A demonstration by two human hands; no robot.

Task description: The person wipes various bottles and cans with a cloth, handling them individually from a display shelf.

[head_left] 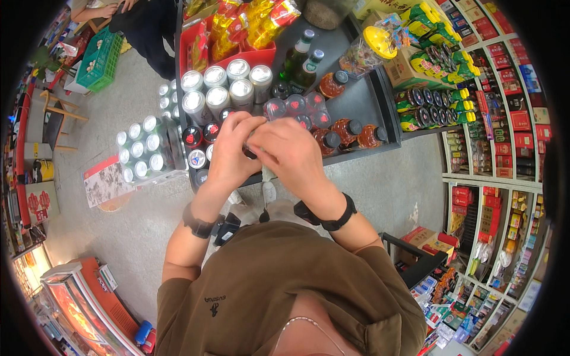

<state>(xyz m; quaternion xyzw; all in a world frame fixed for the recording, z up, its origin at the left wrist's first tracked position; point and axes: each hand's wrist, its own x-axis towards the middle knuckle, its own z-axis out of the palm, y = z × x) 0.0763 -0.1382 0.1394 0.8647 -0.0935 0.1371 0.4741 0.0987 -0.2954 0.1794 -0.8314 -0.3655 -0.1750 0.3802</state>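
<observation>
My left hand and my right hand meet over the near edge of a black display table, fingers curled together. Whatever lies between the fingertips is mostly hidden; only a bit of something dark and something pale shows there. Tall silver cans stand just beyond my left hand. Dark-topped cans with red marks are left of it. Past my right hand sits a film-wrapped pack of drinks. Bottles of amber drink with black caps stand to its right.
Green glass bottles and a red tray of yellow packets are farther back. A candy jar stands right of them. Shrink-wrapped cans stand left of the table. A person is at upper left. Stocked shelves line the right.
</observation>
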